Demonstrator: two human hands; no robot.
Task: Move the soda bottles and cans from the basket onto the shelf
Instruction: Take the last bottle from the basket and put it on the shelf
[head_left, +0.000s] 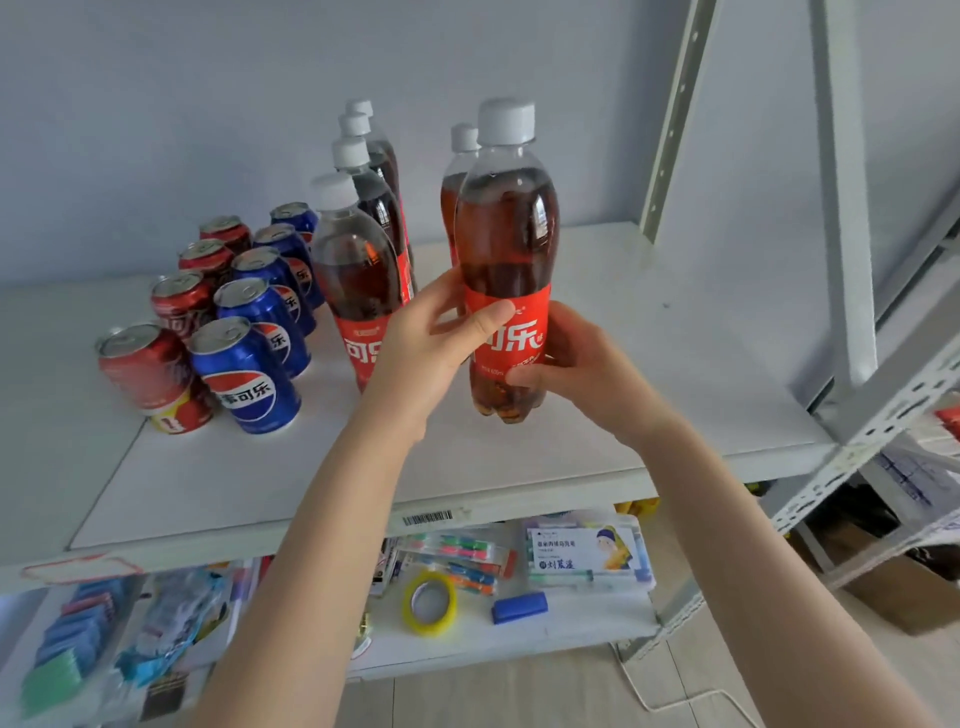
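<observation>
Now my left hand (431, 338) and right hand (584, 376) clasp the cola bottle (511, 244) upright, directly before the rear bottle (457, 176).

You're standing at what looks like a small shop's display rack: a white metal shelf (571, 467) with slotted uprights (677, 114) and a barcode sticker (427, 517) on its front edge. Rows of cola bottles (353, 265) and Pepsi cans (249, 379) stand on it, with packaged pens (457, 558) and a tape roll (431, 626) on the level below.
</observation>
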